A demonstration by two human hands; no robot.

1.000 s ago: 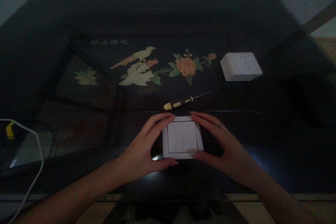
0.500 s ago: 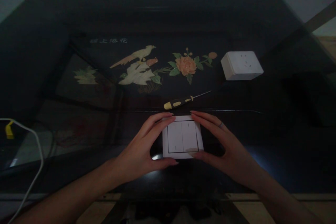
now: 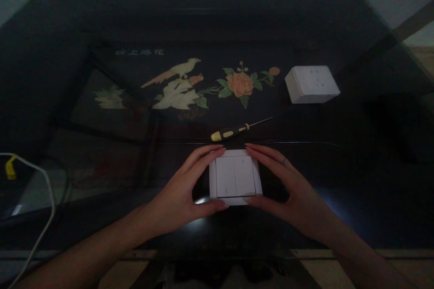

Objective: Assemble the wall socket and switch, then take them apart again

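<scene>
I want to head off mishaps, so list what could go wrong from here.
1. The screwdriver lies loose just beyond the white switch panel, close to the fingertips of the left hand and right hand; a stray nudge might set it rolling.
2. The dark tabletop looks glossy, so the panel could slide if the grip slackens.
3. The white cable runs close to the left forearm and might get snagged.

The bare left hand [image 3: 178, 196] is bringing its thumb up: the tip, earlier lying just below the near edge of the square white plastic two-rocker switch [image 3: 234, 176], is now overlapping that edge. The faint shade on the right-hand rocker's lower end is fading. The camera is tilting down very slightly.
</scene>
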